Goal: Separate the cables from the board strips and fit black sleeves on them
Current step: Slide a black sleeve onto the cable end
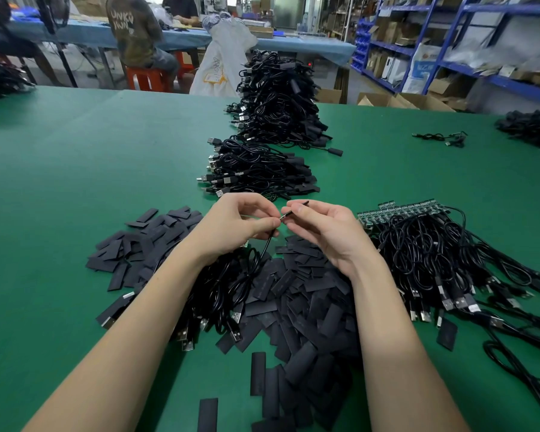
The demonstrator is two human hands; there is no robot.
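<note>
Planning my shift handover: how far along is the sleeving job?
Done: two stacks of finished cables lie up the table's middle. In hand: the left hand pinches a cable while the right hand holds a sleeve at its end. Left: a bundle on board strips and many loose sleeves.

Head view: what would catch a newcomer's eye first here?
The two hands meet at the centre, the left hand pinching a thin black cable and the right hand pinching a black sleeve edge-on. Below them flat black sleeves litter the green table. Beyond, bundled cables run away in a long heap; more cables on green board strips lie right.
</note>
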